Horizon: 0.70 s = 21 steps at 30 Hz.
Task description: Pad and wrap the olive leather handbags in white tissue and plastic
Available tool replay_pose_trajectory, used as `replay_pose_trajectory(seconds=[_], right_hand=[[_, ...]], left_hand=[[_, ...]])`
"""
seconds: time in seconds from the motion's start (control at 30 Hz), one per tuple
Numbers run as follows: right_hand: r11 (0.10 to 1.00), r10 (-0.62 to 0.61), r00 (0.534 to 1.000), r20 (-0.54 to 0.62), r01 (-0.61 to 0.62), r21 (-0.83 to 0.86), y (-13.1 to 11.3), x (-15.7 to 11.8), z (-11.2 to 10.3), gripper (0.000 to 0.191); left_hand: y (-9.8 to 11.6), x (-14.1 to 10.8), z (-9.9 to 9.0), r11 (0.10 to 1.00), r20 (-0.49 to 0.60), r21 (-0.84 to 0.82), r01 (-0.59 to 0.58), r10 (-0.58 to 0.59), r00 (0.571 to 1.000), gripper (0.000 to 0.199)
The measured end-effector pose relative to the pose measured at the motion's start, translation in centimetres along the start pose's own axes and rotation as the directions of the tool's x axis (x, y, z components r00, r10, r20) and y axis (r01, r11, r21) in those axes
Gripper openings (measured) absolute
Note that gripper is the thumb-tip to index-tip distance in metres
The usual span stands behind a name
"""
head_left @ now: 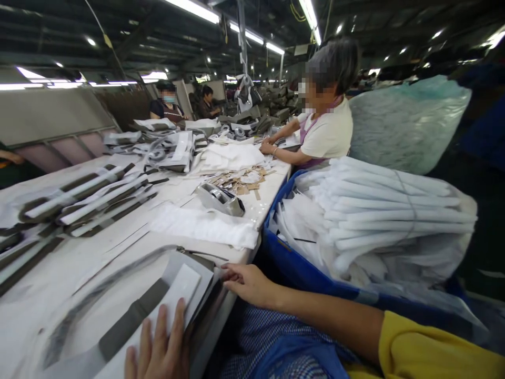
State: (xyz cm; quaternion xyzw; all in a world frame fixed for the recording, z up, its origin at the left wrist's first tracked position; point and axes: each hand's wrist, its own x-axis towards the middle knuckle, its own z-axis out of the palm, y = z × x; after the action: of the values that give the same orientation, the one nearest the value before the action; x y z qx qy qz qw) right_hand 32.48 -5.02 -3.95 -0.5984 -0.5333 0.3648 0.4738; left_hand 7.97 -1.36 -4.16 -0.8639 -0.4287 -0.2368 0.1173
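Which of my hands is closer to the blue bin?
Right. Your right hand is close to the blue bin; your left hand is farther off, on a white strip.

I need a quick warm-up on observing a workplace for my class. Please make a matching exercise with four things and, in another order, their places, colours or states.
1. Left hand
2. Wearer's sleeve
3. Brown tags
4. White bundle

A. Yellow
B. Tied, in the blue bin
C. Resting on a white strip
D. Scattered on the table

Pairs: 1-C; 2-A; 3-D; 4-B
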Motion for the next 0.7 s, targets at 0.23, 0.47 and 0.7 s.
replay_pose_trajectory(seconds=[0.23,0.47,0.7], right_hand=[[0.972,0.066,0.980,0.190,-0.019,-0.236,-1.4,2.8,0.0,0.013],[0.889,0.166,0.939,0.302,-0.275,0.367,-4.5,1.0,1.6,0.036],[0.621,0.230,0.935,0.269,-0.354,0.700,-8.7,0.9,3.9,0.036]], left_hand=[[0.5,-0.4,-0.9,0.997,0.044,0.077,0.018,-0.022,0.999,0.072],[-0.4,-1.1,-1.6,0.989,0.016,0.138,0.054,-0.057,0.998,0.071],[-0.5,-0.7,-2.5,0.988,-0.068,0.115,0.101,-0.094,0.993,0.085]])
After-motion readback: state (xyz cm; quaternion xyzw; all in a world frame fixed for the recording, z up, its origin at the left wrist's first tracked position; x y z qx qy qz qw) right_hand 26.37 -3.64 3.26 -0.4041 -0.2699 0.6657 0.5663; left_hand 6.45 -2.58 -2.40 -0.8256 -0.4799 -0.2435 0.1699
